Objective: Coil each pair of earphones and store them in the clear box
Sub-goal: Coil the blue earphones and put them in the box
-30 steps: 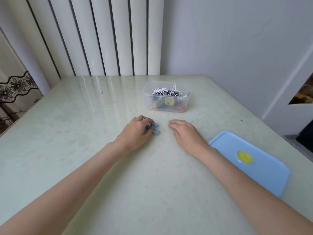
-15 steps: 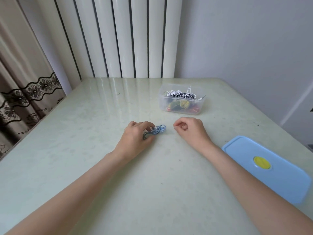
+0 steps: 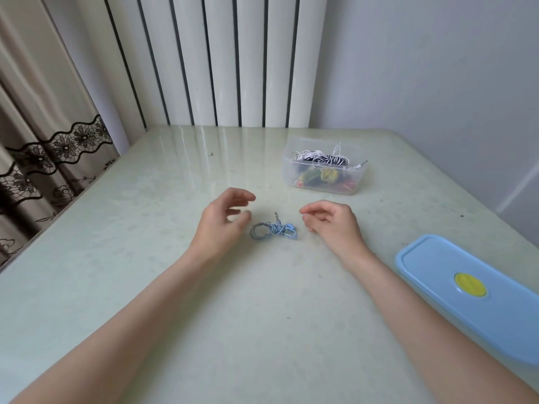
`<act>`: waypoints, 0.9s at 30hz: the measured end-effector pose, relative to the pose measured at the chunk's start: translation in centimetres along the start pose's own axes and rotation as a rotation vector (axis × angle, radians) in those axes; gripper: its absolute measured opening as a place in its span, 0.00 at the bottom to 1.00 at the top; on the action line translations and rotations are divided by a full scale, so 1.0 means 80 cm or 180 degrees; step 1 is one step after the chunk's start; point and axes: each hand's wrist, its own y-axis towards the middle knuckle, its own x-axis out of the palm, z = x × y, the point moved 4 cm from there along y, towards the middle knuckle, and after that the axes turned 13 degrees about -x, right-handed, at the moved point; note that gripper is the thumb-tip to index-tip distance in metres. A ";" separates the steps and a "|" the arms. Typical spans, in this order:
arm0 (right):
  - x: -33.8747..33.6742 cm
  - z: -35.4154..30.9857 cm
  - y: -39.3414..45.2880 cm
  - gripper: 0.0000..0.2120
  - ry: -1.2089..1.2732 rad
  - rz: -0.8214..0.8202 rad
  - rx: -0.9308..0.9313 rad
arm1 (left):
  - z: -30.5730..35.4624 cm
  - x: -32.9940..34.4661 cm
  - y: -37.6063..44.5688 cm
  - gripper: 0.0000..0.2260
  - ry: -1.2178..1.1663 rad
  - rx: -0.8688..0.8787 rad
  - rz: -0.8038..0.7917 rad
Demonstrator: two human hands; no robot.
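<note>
Blue earphones [image 3: 273, 231] already coiled, lying on table [image 3: 145, 258] between both hands, not yet stored. Left hand [image 3: 223, 221] and right hand [image 3: 332, 223] loosely curled, gripping nothing. Clear box [image 3: 325, 182] already holds several coiled pairs. Blue lid [image 3: 472, 293] off, at right.

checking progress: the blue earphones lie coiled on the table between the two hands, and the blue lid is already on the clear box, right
Not quite. The head view shows the blue lid lying on the table near the right forearm; the clear box is open. The blue earphones do lie coiled between the hands.
</note>
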 end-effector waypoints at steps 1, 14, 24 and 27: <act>0.001 0.000 0.000 0.10 0.0003 -0.0001 -0.0016 | -0.002 -0.007 0.003 0.12 0.0075 -0.0096 0.0085; 0.021 -0.011 -0.007 0.08 -0.0605 -0.0767 -0.0670 | -0.020 -0.023 0.008 0.12 0.0938 -0.0015 -0.0479; 0.006 -0.012 -0.007 0.09 -0.0248 -0.0116 -0.0657 | -0.002 -0.013 -0.002 0.07 0.0056 -0.0174 -0.0448; 0.008 -0.011 -0.008 0.11 -0.0053 -0.0244 -0.0475 | 0.016 0.017 -0.011 0.09 -0.0082 0.0017 -0.0538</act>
